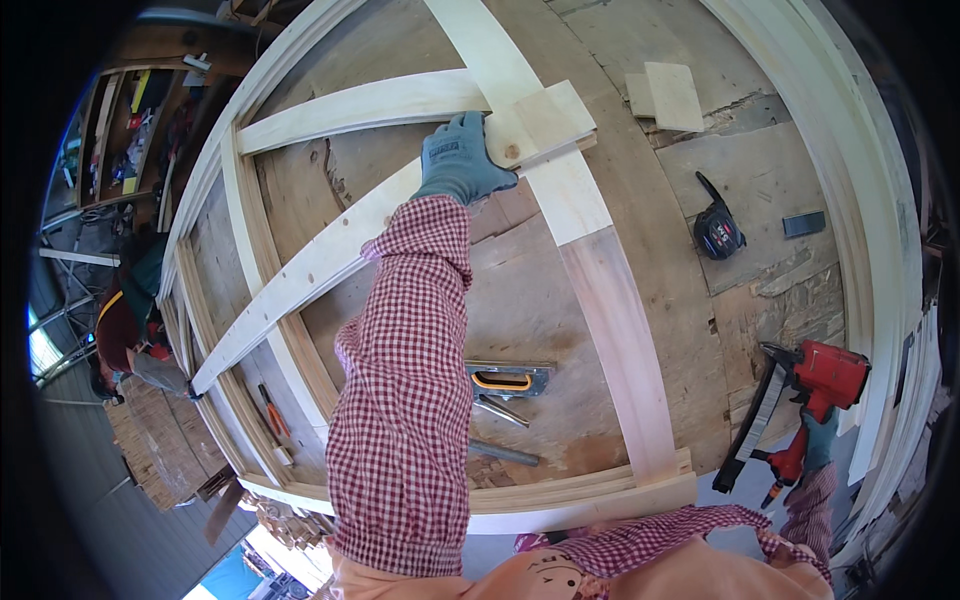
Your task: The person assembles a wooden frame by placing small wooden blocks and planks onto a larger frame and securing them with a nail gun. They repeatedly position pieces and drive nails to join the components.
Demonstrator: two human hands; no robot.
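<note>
My left hand [460, 160], in a blue-grey glove, grips a long pale wooden slat [330, 245] near its right end. Its fingers reach over one edge and the thumb lies along the other. That end lies across a wider upright board [565, 205] of a wooden frame. Low on the right, my right hand [820, 440], also gloved, is closed round the handle of a red nail gun [832, 375] with a black magazine. At the far left, another person's gloved hand [165, 372] is at the slat's other end.
On the worn plywood table lie a tape measure [717, 230], a small dark block [803, 224] and thin wood offcuts [673, 97]. Inside the frame are a tool with a yellow handle [503, 381], a metal bar [503, 453] and orange-handled pliers [274, 412]. Long boards [870, 180] line the right.
</note>
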